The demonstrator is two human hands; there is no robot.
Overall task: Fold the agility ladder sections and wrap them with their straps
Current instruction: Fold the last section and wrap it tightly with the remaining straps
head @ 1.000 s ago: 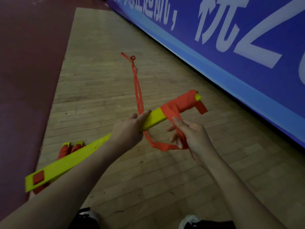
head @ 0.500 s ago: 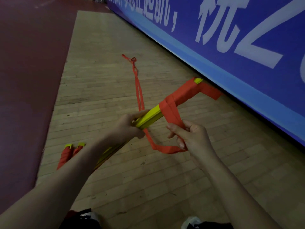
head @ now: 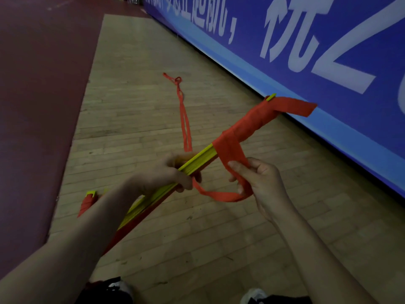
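We see the left hand (head: 166, 175) curled round a stack of flat yellow slats (head: 197, 159), held in the air and slanting up to the right over the plank floor (head: 197, 238). Flat red strap (head: 246, 126) binds the far end in smooth overlapping turns. The right hand (head: 260, 183) pinches a slack loop of it just below the stack. Another wrapped bundle (head: 87, 202) lies at the left.

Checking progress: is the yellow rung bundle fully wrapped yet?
Partly wrapped: the red strap covers only the far end of the yellow rung bundle; bare yellow shows by the left hand.
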